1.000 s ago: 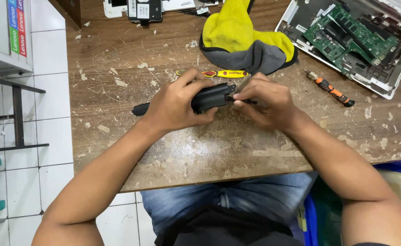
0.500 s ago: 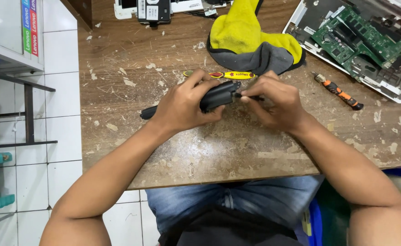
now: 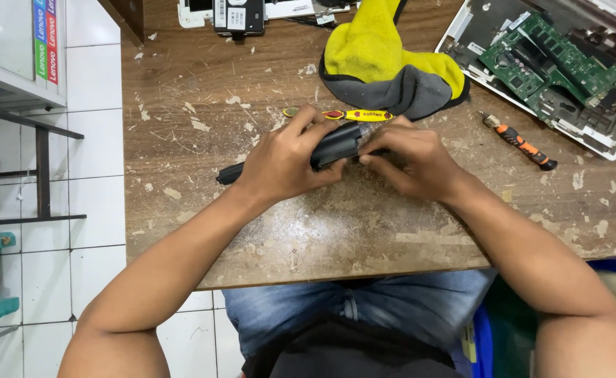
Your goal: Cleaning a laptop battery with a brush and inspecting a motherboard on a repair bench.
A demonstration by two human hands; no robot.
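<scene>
Left hand (image 3: 287,161) is wrapped around a long black bar-shaped part (image 3: 332,145), lifted just above the worn wooden table (image 3: 364,231); right hand (image 3: 409,159) pinches its near end with fingertips closed. Just behind lies a yellow-handled screwdriver (image 3: 353,115) — beyond it a yellow-grey cloth (image 3: 385,63); an orange-black screwdriver (image 3: 519,141) and opened laptop chassis (image 3: 553,70) sit right.

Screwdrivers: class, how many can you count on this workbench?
2. A yellow-handled screwdriver lies just beyond the hands, beside the yellow cloth; an orange-and-black screwdriver lies near the opened laptop. Others may be hidden.
</scene>
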